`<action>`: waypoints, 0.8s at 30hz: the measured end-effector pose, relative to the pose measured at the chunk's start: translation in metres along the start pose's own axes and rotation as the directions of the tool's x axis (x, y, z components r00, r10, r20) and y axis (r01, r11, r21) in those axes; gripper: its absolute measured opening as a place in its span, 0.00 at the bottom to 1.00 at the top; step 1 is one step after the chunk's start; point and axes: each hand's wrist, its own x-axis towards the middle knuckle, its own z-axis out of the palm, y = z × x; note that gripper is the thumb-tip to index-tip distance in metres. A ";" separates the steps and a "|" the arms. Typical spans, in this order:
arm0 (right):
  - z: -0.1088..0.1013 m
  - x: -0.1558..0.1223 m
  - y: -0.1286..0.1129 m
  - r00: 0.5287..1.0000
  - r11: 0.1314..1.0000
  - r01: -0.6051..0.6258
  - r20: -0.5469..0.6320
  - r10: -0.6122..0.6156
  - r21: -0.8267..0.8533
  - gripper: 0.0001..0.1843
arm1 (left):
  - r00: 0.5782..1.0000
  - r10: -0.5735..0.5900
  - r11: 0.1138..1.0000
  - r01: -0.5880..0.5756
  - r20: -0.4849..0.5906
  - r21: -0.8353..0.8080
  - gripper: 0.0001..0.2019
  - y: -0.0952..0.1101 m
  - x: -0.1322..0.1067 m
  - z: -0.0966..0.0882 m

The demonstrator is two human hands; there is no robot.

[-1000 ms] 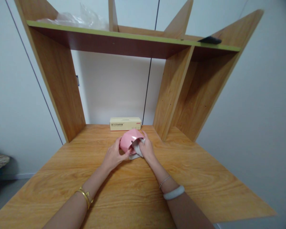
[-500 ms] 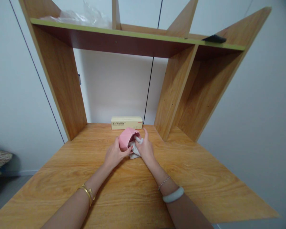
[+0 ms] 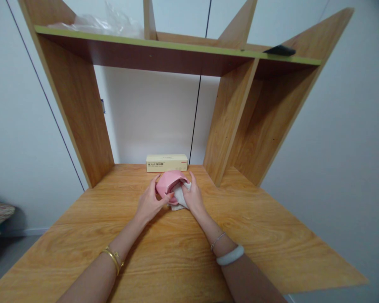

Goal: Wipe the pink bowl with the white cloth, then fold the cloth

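Observation:
A pink bowl (image 3: 166, 182) is tipped on its side at the middle of the wooden desk (image 3: 177, 261). My left hand (image 3: 149, 203) grips its outer wall from the left. My right hand (image 3: 193, 198) presses a white cloth (image 3: 178, 196) into the bowl's opening from the right. Part of the cloth hangs out below the rim. A gold bangle is on my left wrist, a pale bangle and a thin chain on my right.
A long cream box (image 3: 166, 163) lies against the wall just behind the bowl. Wooden uprights (image 3: 82, 105) flank the desk, with a shelf (image 3: 164, 46) overhead carrying crumpled clear plastic (image 3: 113, 23) and a dark object (image 3: 279, 50).
The bowl has turned a little between my hands and the cloth has shifted inside its mouth. My right fingers have folded back down onto the cloth.

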 end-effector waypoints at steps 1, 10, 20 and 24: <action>0.002 0.001 0.000 1.000 0.999 0.004 -0.014 -0.003 0.054 0.32 | 1.000 0.023 0.999 -0.023 -0.006 -0.043 0.37 -0.002 0.000 0.002; -0.001 0.000 -0.007 1.000 0.998 0.002 -0.024 -0.004 -0.067 0.35 | 0.998 -0.042 0.997 0.039 0.042 0.067 0.35 0.000 -0.004 0.005; -0.015 -0.001 -0.011 0.998 0.945 0.065 0.010 -0.065 -0.322 0.38 | 0.996 -0.025 0.960 0.001 0.084 0.279 0.35 0.008 -0.005 -0.003; -0.011 -0.002 -0.007 1.000 0.997 0.014 0.016 -0.013 -0.081 0.34 | 0.998 -0.014 0.983 0.004 0.056 0.183 0.34 0.003 -0.003 -0.004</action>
